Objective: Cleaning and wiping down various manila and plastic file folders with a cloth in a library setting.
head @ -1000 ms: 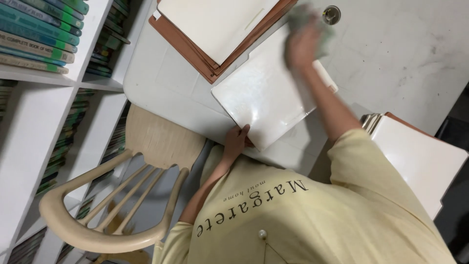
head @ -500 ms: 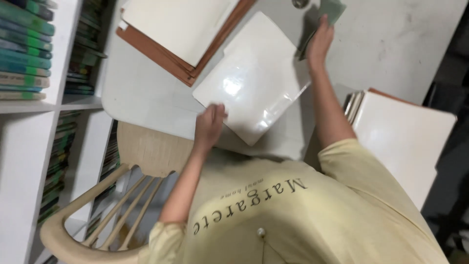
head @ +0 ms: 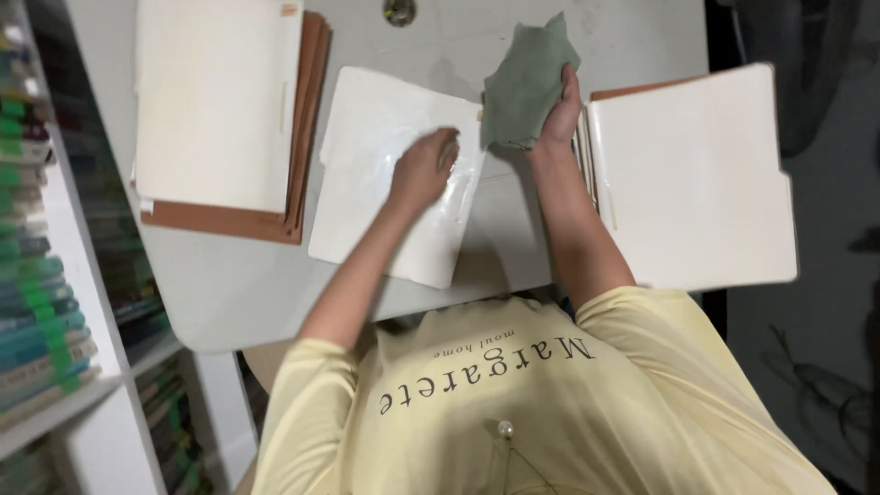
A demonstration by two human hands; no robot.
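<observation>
One hand pressing a white folder flat, the other gripping a green cloth above the table

The left hand [head: 423, 170] comes in on a bent arm and lies palm down on the glossy white folder [head: 390, 174] in the middle of the grey table [head: 229, 284], its fingers [head: 447, 147] curled loosely and touching the sheet, closing on nothing. The right hand [head: 555, 115] reaches straight up from the forearm with its fingers wrapped tight round a bunched green cloth [head: 524, 82], held just beside the folder's upper right corner. A stack of folders [head: 215, 101] lies to the left, brown ones beneath, and another pale folder [head: 692, 174] sits close by the right wrist
</observation>
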